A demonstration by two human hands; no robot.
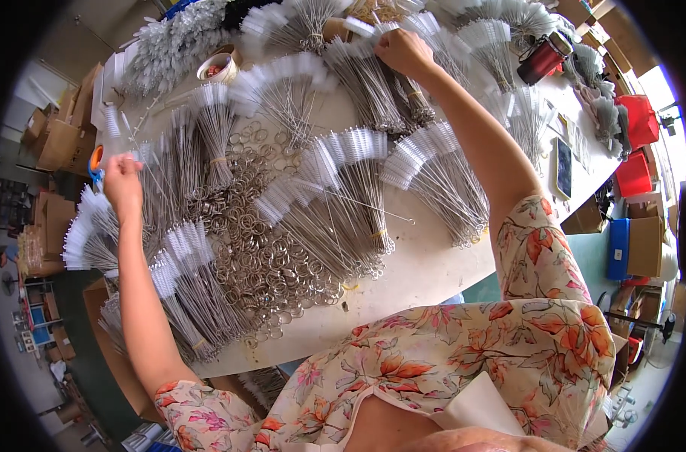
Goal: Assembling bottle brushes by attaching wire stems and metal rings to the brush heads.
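Note:
My left hand [123, 185] is closed at the left end of the table, just right of the orange-handled scissors [96, 161]. A white-bristled wire brush [113, 124] stands right above its fingers; what they hold is hard to make out. Far across the table, my right hand [405, 54] pinches at a white-bristled brush [365, 29] among the bundles there. Below it lies a thick bundle of wire brushes [369, 90], stems toward me. A heap of metal rings [264, 248] lies between my arms, with further brush bundles [433, 181] around it.
The pale table [403, 282] carries brush bundles over most of its length. A tub [217, 68] stands at the back left, a dark red flask [544, 58] at the back right. A phone [564, 167] lies near the right edge. Cardboard boxes [68, 135] are stacked at left, red bins [638, 120] at right.

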